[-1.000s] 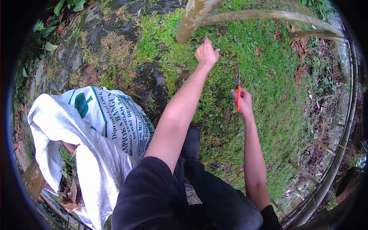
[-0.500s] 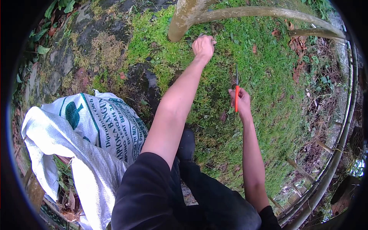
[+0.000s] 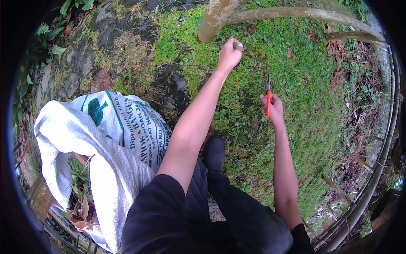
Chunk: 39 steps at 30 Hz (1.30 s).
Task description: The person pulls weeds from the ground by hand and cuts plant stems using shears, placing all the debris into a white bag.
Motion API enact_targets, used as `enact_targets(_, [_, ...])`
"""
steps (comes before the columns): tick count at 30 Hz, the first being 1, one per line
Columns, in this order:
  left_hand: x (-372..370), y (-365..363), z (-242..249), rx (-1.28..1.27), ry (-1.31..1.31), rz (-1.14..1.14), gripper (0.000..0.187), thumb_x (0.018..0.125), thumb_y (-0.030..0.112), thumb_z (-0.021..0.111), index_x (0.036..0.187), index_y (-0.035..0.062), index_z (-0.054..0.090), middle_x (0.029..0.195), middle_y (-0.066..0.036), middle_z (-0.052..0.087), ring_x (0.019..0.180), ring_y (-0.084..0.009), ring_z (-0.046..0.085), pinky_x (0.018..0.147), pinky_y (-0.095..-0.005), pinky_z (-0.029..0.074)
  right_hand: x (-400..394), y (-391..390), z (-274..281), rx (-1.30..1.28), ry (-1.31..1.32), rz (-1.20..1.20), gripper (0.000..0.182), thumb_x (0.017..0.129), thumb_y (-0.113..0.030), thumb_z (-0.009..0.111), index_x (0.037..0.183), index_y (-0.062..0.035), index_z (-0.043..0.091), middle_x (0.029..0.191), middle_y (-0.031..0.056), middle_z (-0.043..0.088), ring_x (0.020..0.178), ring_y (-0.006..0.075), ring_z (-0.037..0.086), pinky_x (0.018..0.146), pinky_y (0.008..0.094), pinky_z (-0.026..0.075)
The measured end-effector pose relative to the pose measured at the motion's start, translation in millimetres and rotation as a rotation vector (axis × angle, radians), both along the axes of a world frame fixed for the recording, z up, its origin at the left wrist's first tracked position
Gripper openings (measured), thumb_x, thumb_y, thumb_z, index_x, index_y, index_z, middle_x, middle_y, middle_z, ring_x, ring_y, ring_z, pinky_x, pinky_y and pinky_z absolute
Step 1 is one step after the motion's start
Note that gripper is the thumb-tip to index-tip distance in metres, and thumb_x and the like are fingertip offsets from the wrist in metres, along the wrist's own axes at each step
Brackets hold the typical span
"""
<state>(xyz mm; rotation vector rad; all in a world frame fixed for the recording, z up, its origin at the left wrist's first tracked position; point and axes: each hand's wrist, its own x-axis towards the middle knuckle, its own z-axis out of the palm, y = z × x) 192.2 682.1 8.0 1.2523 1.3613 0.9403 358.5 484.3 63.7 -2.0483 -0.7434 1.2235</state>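
Observation:
My left hand (image 3: 230, 55) is closed in a pinch just below the foot of a slim tree trunk (image 3: 211, 23), over the mossy ground. Whatever its fingers hold, if anything, is too small to make out. In my right hand (image 3: 275, 109) is a pair of scissors (image 3: 269, 103) with orange handles, seen edge-on. Their thin dark blades point away from me above the grass (image 3: 304, 127). A white woven sack (image 3: 139, 122) with green printing stands left of my left arm, its mouth gaping toward me. Dry leaves and green cuttings (image 3: 82, 203) show inside it.
A curved branch (image 3: 296, 12) arches from the trunk across the top right. Bamboo rails (image 3: 372, 169) and short stakes edge the plot at right. Dark flat stones (image 3: 169, 82) lie among the moss at left. My dark boot (image 3: 214, 153) stands near the middle.
My left hand has turned so its pinched fingers point up and away. The scissors stay in my right hand. The whole view has shifted slightly, bringing more of my boot into sight.

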Motion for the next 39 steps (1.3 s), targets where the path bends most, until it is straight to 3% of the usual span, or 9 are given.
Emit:
enact_targets(4, [-18.8,-6.2,1.4,-0.142,-0.451,-0.123,0.018,0.098,-0.004,0.050,0.102,0.0058,0.064,0.098,-0.006,0.073,0.092,-0.0130,0.061,0.089,-0.0295,0.046,-2.9,-5.4,0.6,0.025,0.005,-0.003,0.031,0.090,-0.028,0.077,0.093,-0.0059,0.055,0.066,-0.0021,0.055,0.047,0.0073,0.051,0.044,0.0227,0.038])
enact_targets(7, [-33.2,-9.2,-1.9,-0.117,-0.261,-0.185,0.020,0.096,-0.001,0.051,0.108,0.0065,0.066,0.096,-0.006,0.074,0.090,-0.0127,0.062,0.087,-0.0286,0.047,-0.5,-14.2,-0.8,0.045,0.017,-0.018,0.032,0.090,-0.028,0.078,0.092,-0.0058,0.055,0.063,-0.0024,0.055,0.045,0.0072,0.050,0.043,0.0231,0.038])
enact_targets(10, [-42.3,-6.2,-7.7,-0.138,-0.046,-0.199,0.020,0.094,0.011,0.051,0.105,0.0092,0.068,0.106,-0.014,0.074,0.100,-0.0273,0.071,0.090,-0.0424,0.051,0.3,-23.1,-3.2,0.058,0.015,-0.020,0.032,0.090,-0.029,0.078,0.093,-0.0056,0.055,0.063,-0.0023,0.055,0.045,0.0073,0.051,0.043,0.0233,0.038])
enact_targets(18, [-29.9,-54.3,22.3,-0.040,0.468,-0.390,0.023,0.088,0.032,0.065,0.096,0.0105,0.067,0.086,-0.017,0.073,0.089,-0.0365,0.071,0.085,-0.0483,0.054,-14.9,-18.4,-2.4,0.013,0.023,-0.019,0.031,0.090,-0.029,0.077,0.093,-0.0056,0.057,0.064,-0.0027,0.055,0.046,0.0072,0.052,0.043,0.0228,0.038])
enact_targets(22, [-29.9,-42.4,1.1,-0.062,0.480,0.047,0.028,0.090,0.038,0.068,0.088,0.0105,0.064,0.076,-0.017,0.071,0.077,-0.0384,0.071,0.072,-0.0503,0.054,-20.7,-11.1,0.4,0.007,0.009,0.002,0.030,0.089,-0.029,0.077,0.092,-0.0064,0.057,0.065,-0.0029,0.055,0.047,0.0068,0.052,0.044,0.0226,0.038])
enact_targets(29, [-20.3,-52.1,17.4,0.509,0.335,0.042,0.028,0.094,0.034,0.066,0.080,0.0100,0.065,0.076,-0.013,0.071,0.068,-0.0327,0.067,0.066,-0.0447,0.053,-15.1,-10.2,-3.5,-0.004,0.012,-0.019,0.031,0.089,-0.029,0.078,0.092,-0.0065,0.056,0.065,-0.0026,0.055,0.047,0.0067,0.052,0.044,0.0228,0.039])
enact_targets(33, [4.9,-70.8,28.1,0.712,0.171,-0.239,0.020,0.090,0.028,0.071,0.082,0.0094,0.069,0.071,-0.011,0.067,0.068,-0.0307,0.065,0.060,-0.0433,0.051,-10.3,-10.0,-10.2,0.010,0.028,-0.007,0.031,0.089,-0.029,0.078,0.093,-0.0061,0.057,0.065,-0.0025,0.056,0.048,0.0071,0.052,0.045,0.0229,0.040])
enact_targets(35, [15.5,-85.6,39.9,0.713,0.170,-0.383,0.020,0.090,0.028,0.071,0.082,0.0099,0.069,0.069,-0.011,0.066,0.067,-0.0308,0.065,0.060,-0.0426,0.052,-9.0,-11.0,-12.6,0.036,0.047,-0.013,0.032,0.089,-0.029,0.078,0.094,-0.0056,0.057,0.066,-0.0024,0.056,0.048,0.0073,0.053,0.045,0.0229,0.041])
enact_targets(39, [21.2,-94.2,70.5,0.416,0.050,-0.216,0.028,0.094,0.031,0.067,0.082,0.0056,0.069,0.071,-0.016,0.067,0.068,-0.0343,0.066,0.061,-0.0454,0.050,-11.9,-14.2,-7.2,0.062,0.065,-0.043,0.029,0.091,-0.028,0.076,0.095,-0.0052,0.058,0.068,-0.0017,0.057,0.048,0.0075,0.052,0.044,0.0229,0.041])
